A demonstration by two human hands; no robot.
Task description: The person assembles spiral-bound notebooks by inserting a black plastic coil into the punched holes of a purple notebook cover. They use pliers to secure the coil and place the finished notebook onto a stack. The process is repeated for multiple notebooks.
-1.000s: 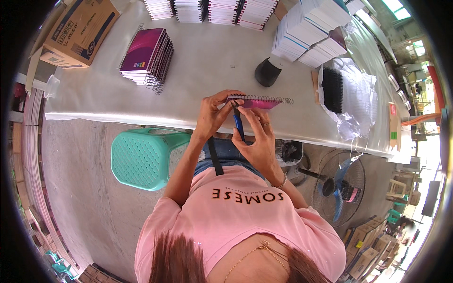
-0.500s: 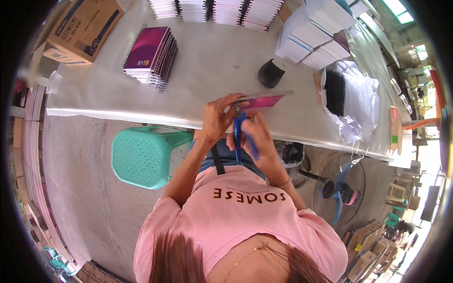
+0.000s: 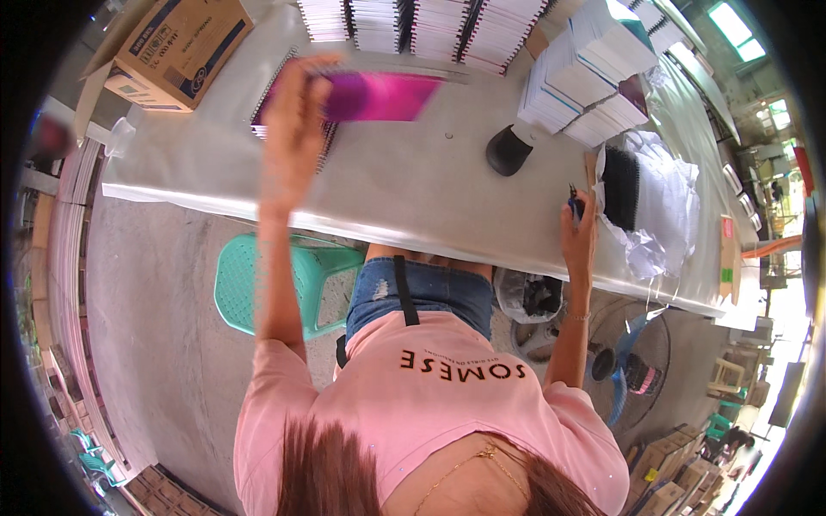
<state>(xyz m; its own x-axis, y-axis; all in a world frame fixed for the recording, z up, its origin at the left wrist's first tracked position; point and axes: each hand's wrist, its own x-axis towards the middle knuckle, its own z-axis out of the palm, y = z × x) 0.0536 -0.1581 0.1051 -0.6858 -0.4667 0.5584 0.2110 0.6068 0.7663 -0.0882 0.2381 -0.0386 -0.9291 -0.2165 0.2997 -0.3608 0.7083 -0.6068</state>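
Observation:
My left hand (image 3: pixel 295 129), smeared by motion, is closed on a purple and magenta spiral notebook (image 3: pixel 387 96). It carries the notebook by its left end, just above a stack of purple spiral notebooks (image 3: pixel 265 107) at the left of the table, which hand and notebook partly cover. Near the table's right front edge, my right hand (image 3: pixel 579 232) is wrapped round small pliers (image 3: pixel 574 199) with blue handles, jaws pointing away from me. Right beside that hand lies a bundle of black spiral binding coils (image 3: pixel 619 189) on crumpled white wrapping (image 3: pixel 667 206).
A black curved plastic piece (image 3: pixel 508 152) lies mid-table. Bound stacks of books (image 3: pixel 439 34) line the far edge, with paper stacks (image 3: pixel 572 77) at far right. A cardboard box (image 3: pixel 176 56) stands far left. Below are a green stool (image 3: pixel 258 284) and a fan (image 3: pixel 624 361).
My left hand has swung left and away with the notebook, from in front of me to over the stack. My right hand has moved right with the pliers, away from the notebook's coil.

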